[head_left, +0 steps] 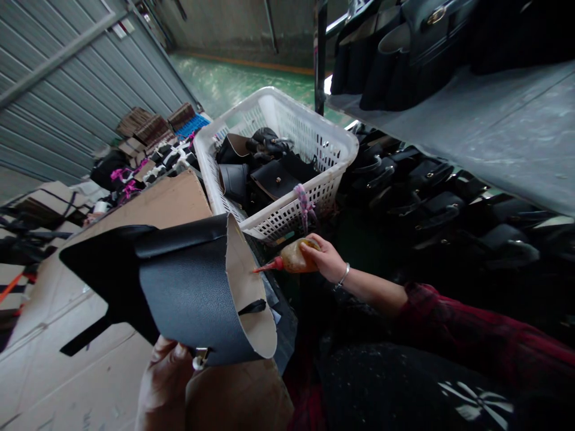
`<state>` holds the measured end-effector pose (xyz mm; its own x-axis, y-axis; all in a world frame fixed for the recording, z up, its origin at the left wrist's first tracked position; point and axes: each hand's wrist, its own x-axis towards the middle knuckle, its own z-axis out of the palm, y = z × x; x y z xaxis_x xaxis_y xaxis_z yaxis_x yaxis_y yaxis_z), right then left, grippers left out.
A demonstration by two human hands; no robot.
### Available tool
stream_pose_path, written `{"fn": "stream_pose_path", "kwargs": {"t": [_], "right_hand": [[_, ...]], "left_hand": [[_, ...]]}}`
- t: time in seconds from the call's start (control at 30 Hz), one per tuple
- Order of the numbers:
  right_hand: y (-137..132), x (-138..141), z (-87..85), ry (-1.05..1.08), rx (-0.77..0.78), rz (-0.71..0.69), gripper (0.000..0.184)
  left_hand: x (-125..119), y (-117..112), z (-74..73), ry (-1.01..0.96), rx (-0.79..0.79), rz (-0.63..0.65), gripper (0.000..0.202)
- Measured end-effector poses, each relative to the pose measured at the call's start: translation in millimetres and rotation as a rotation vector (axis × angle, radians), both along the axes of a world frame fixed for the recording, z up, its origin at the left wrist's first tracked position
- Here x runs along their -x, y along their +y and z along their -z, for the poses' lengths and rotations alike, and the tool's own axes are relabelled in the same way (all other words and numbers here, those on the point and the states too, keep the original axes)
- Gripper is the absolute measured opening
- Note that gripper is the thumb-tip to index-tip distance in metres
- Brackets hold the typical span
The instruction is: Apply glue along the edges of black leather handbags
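Note:
My left hand (164,377) grips the lower edge of a curved black leather bag piece (188,287), holding it up so its tan inner lining faces right. My right hand (321,257) is wrapped round a small amber glue bottle (291,258) with a red nozzle. The nozzle tip sits at the edge of the tan lining. A bracelet shows on my right wrist, and a dark red sleeve covers the forearm.
A white plastic basket (335,158) with black bag parts stands just behind my hands. Brown cardboard (67,335) covers the table at left. Rows of black handbags (431,179) fill the shelves at right. Stacked material lies at far left by a grey shutter.

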<state>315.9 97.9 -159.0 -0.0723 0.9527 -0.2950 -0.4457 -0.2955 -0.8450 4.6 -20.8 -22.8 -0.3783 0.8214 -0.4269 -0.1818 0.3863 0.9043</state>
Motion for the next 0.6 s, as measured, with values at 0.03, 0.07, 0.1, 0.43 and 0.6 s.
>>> {"fn": "stream_pose_path", "kwargs": {"t": [0.03, 0.07, 0.1, 0.43, 0.6], "right_hand": [[-1, 0, -1.0, -0.002, 0.013, -0.011, 0.048], [-2, -1, -1.5, -0.005, 0.030, -0.025, 0.049], [-5, -3, -1.7, -0.004, 0.047, -0.044, 0.050], [-39, -23, -12.5, -0.088, 0.022, -0.232, 0.044], [-41, -34, -26.0, -0.338, -0.211, -0.184, 0.033]], "left_hand": [[0, -1, -0.6, -0.002, 0.001, -0.001, 0.034], [-1, -1, -1.7, -0.003, -0.005, -0.005, 0.033], [-2, -2, -3.3, -0.001, -0.009, -0.002, 0.032], [-25, 7, -17.0, 0.007, 0.004, -0.054, 0.035], [-31, 9, -18.7, 0.005, 0.004, -0.068, 0.037]]}}
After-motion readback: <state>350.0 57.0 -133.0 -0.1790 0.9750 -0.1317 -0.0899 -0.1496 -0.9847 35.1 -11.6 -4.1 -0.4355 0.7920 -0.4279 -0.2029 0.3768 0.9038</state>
